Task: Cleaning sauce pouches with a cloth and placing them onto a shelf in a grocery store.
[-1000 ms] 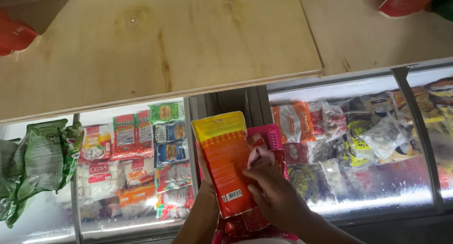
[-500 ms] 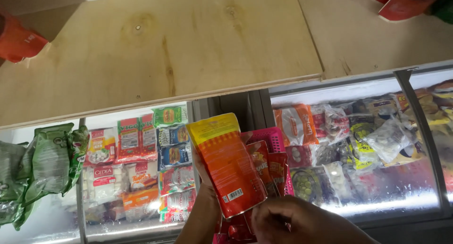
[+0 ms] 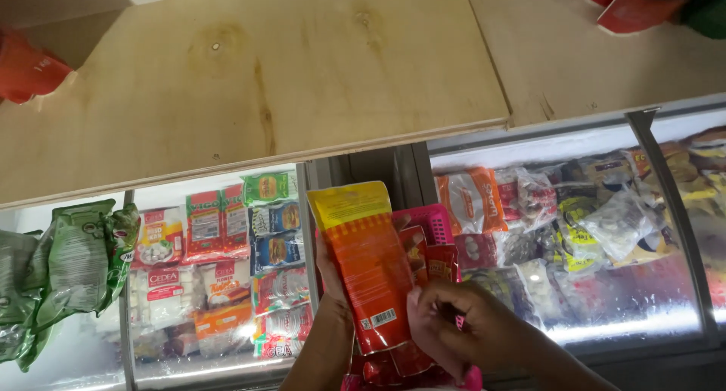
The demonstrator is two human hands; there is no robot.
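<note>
**Head view: orange pouch held upright over the freezer glass**

Head camera looks down on a chest freezer with sliding glass lids and a plywood board laid across its far side. At the far left, a bunch of green plastic packs hangs over the glass; I count at least two, though the folds make the number uncertain. Under the left lid lie rows of frozen food packets, too many and too overlapped to count.

Left hand has its grip clamped on the left edge of one orange pouch with a yellow top. The pouch stands nearly upright in the view, its long axis running up and down with a slight lean to the left, yellow end pointing away from the person and barcode end towards them. Just behind it sit a pink basket and small red packets, two at least. Right hand curls its fingers together beside the pouch's lower right edge; whether it pinches anything I cannot tell. Under the right lid lies a jumble of mixed frozen bags.
</note>
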